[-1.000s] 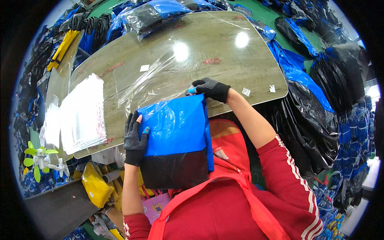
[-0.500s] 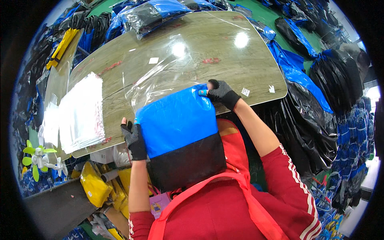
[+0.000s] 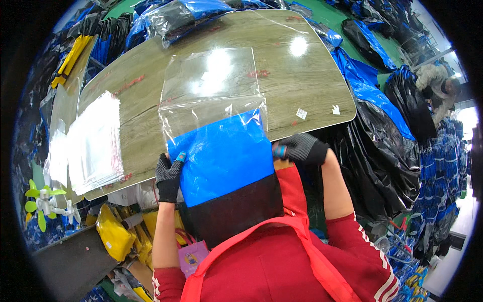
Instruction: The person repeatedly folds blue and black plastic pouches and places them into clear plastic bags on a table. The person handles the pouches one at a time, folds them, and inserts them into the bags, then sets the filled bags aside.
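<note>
A folded blue-and-black sheet-like piece [image 3: 224, 158] leans from the table's near edge toward my body, blue part above, black part below. A clear plastic bag [image 3: 214, 103] covers its blue part, and the bag's far end lies flat on the table. My left hand [image 3: 170, 177], in a black fingerless glove, grips the left edge with its thumb on the blue face. At the right edge, my gloved right hand [image 3: 303, 149] has its fingers curled in a pinch by the bag's side; the fingertips are slightly blurred.
On the wood-patterned table [image 3: 302, 80], a stack of clear bags [image 3: 95, 146] lies at the left. Small white paper scraps [image 3: 301, 114] sit at the right. Blue and black bundles [image 3: 173, 22] surround the table; a small green fan [image 3: 45, 201] stands lower left.
My right hand has come down from the far right corner to the right edge. The bag's far end, crumpled before, now lies flatter and straighter. My left thumb now lies on the blue face.
</note>
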`<move>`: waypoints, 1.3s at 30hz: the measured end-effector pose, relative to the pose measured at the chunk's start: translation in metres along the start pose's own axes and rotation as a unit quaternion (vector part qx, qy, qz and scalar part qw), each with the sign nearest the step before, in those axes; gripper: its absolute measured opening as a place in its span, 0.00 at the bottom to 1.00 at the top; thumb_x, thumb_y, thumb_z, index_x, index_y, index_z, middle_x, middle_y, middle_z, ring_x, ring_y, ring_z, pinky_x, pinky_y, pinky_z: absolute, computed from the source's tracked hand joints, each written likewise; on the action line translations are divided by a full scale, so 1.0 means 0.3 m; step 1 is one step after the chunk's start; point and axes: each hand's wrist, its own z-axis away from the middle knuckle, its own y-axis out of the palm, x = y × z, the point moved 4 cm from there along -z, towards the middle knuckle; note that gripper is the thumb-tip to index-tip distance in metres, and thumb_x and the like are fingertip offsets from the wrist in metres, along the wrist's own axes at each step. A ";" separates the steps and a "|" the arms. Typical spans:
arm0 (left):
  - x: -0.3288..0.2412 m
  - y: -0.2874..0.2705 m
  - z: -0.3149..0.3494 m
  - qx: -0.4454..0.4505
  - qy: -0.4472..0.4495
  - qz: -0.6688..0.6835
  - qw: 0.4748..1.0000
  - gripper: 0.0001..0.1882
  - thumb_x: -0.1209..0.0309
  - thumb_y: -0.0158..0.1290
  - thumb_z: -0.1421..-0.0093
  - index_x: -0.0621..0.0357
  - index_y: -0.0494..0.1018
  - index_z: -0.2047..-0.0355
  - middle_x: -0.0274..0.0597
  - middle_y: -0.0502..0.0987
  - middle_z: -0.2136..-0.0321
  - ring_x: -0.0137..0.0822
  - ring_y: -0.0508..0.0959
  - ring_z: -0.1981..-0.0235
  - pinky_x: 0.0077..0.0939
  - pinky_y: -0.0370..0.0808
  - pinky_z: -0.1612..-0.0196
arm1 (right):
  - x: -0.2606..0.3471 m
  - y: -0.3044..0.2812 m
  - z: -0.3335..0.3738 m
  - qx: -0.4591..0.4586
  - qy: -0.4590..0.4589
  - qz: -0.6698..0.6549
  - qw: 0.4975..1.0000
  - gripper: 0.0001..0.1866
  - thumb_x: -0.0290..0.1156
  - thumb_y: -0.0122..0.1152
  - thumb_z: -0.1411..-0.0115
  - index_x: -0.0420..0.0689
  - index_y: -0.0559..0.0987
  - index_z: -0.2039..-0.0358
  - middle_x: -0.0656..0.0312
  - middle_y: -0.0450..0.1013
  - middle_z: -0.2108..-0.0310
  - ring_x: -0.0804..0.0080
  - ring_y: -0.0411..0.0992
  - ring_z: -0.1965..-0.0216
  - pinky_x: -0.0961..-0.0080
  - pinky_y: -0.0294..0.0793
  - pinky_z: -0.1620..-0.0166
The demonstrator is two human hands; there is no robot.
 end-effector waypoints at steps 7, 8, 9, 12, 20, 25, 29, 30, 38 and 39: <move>0.078 0.023 0.087 -0.032 0.057 -0.149 0.987 0.30 0.48 0.42 0.33 0.65 0.70 0.50 0.58 0.78 0.65 0.41 0.78 0.69 0.37 0.74 0.64 | -0.011 0.091 -0.148 -0.109 -0.095 -0.233 0.962 0.30 0.48 0.62 0.40 0.35 0.73 0.47 0.58 0.76 0.57 0.76 0.69 0.55 0.73 0.71 0.52; 0.099 0.015 0.093 0.019 0.005 -0.012 1.000 0.25 0.54 0.43 0.32 0.64 0.70 0.49 0.55 0.79 0.65 0.39 0.78 0.69 0.35 0.74 0.65 | -0.025 0.130 -0.140 -0.107 -0.131 -0.368 0.914 0.30 0.50 0.63 0.41 0.36 0.75 0.49 0.60 0.77 0.60 0.77 0.71 0.58 0.75 0.72 0.55; 0.121 0.008 0.101 0.047 -0.082 0.122 0.988 0.20 0.60 0.44 0.31 0.64 0.70 0.48 0.52 0.79 0.65 0.36 0.78 0.68 0.32 0.74 0.65 | -0.039 0.139 -0.141 -0.157 -0.145 -0.352 0.911 0.29 0.51 0.63 0.41 0.36 0.76 0.52 0.60 0.77 0.63 0.76 0.71 0.62 0.75 0.73 0.57; 0.066 -0.023 0.085 0.018 0.052 0.015 0.998 0.17 0.67 0.48 0.34 0.63 0.70 0.49 0.47 0.80 0.71 0.34 0.79 0.71 0.30 0.74 0.66 | -0.055 0.159 -0.124 -0.237 -0.176 -0.345 0.891 0.30 0.56 0.62 0.43 0.36 0.80 0.66 0.57 0.78 0.74 0.73 0.73 0.74 0.72 0.73 0.66; -0.027 0.048 0.098 -0.031 0.145 -0.248 0.957 0.09 0.70 0.49 0.39 0.62 0.74 0.63 0.57 0.78 0.73 0.54 0.79 0.71 0.39 0.74 0.69 | 0.012 0.017 -0.076 -0.247 -0.128 -0.238 0.930 0.32 0.59 0.61 0.44 0.36 0.80 0.65 0.57 0.77 0.75 0.72 0.72 0.73 0.71 0.74 0.65; 0.007 0.046 0.244 -0.002 0.123 -0.134 0.983 0.10 0.67 0.50 0.39 0.60 0.74 0.65 0.56 0.77 0.74 0.55 0.79 0.71 0.39 0.74 0.69 | -0.011 0.146 0.059 -0.116 -0.101 -0.318 0.935 0.38 0.49 0.71 0.48 0.37 0.71 0.45 0.56 0.75 0.54 0.72 0.73 0.60 0.73 0.75 0.55; 0.012 0.035 0.255 -0.013 0.122 -0.072 0.990 0.10 0.68 0.53 0.39 0.63 0.74 0.65 0.53 0.80 0.72 0.44 0.82 0.68 0.33 0.76 0.64 | -0.053 0.185 0.103 -0.166 -0.129 -0.358 0.910 0.32 0.44 0.72 0.48 0.37 0.73 0.48 0.55 0.77 0.57 0.73 0.74 0.58 0.74 0.76 0.55; 0.022 0.031 0.227 -0.009 0.063 -0.079 0.995 0.10 0.68 0.54 0.39 0.63 0.74 0.64 0.52 0.80 0.69 0.42 0.82 0.67 0.32 0.76 0.61 | -0.061 0.188 0.092 -0.153 -0.122 -0.377 0.905 0.31 0.44 0.71 0.47 0.37 0.74 0.49 0.55 0.77 0.58 0.73 0.74 0.57 0.74 0.75 0.54; -0.087 0.025 0.031 -0.056 0.217 -0.202 0.953 0.08 0.68 0.52 0.39 0.58 0.74 0.62 0.48 0.80 0.70 0.42 0.81 0.71 0.32 0.75 0.66 | -0.089 0.169 0.035 -0.137 -0.096 -0.325 0.931 0.32 0.45 0.70 0.47 0.35 0.74 0.48 0.52 0.77 0.55 0.70 0.74 0.55 0.70 0.74 0.49; -0.094 0.036 0.037 -0.052 0.246 -0.225 0.941 0.08 0.66 0.53 0.39 0.57 0.75 0.64 0.49 0.79 0.70 0.45 0.81 0.71 0.33 0.75 0.66 | -0.091 0.174 0.039 -0.144 -0.101 -0.336 0.925 0.32 0.45 0.70 0.47 0.35 0.74 0.48 0.52 0.77 0.56 0.70 0.75 0.55 0.70 0.74 0.49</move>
